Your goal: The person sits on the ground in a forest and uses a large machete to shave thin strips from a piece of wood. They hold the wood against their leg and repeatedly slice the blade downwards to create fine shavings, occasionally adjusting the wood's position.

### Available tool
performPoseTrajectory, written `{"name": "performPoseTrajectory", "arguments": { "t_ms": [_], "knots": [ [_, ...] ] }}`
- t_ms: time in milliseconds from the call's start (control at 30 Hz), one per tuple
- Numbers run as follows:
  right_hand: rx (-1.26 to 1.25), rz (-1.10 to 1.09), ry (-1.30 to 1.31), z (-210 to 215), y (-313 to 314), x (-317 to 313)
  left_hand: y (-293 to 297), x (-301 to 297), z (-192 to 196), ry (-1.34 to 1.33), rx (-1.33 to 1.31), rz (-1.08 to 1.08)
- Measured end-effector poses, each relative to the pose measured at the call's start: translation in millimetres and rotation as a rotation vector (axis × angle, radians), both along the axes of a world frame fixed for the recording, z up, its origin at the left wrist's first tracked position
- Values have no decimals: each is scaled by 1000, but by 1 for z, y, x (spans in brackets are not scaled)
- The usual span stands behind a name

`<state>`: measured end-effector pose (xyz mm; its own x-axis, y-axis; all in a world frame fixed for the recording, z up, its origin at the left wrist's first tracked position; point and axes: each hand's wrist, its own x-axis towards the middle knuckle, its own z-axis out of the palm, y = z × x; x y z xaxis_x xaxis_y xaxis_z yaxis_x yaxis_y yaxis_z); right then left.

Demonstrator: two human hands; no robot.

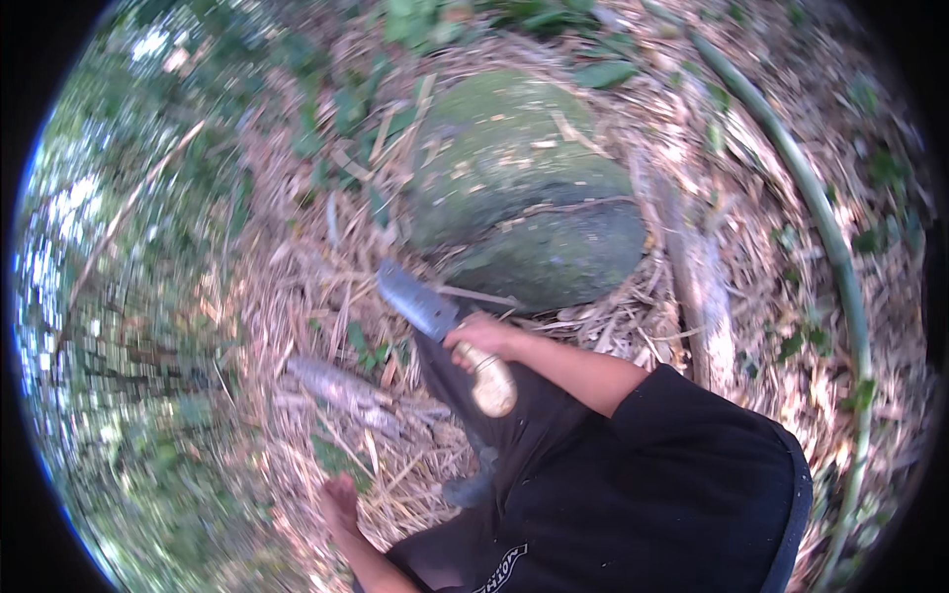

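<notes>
Right grip (481,341): my fingers clamped on pale wooden handle (489,381).
Broad grey steel blade (417,299): extends up-left beyond my grip.
Left grip (339,499): state unclear.

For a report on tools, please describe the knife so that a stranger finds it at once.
Find the big mossy boulder among dry leaves. Just below it, the right hand grips a knife: broad grey blade pointing up-left, pale wooden handle. Nothing else nearby is metal.
</notes>
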<state>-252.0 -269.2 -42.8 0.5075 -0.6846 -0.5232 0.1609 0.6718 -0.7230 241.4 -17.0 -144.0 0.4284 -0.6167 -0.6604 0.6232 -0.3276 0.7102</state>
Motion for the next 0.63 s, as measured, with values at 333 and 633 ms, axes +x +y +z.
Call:
{"name": "performPoseTrajectory", "arguments": {
  "t_ms": [333, 633],
  "knots": [
    [-208, -4, 106, -9, 4, 11, -1, -38, -42, -417, 652, -1052],
    [-285, 2, 217, -34, -22, 21, -73, -75, -18, -660, 419, -1090]
  ]
}}
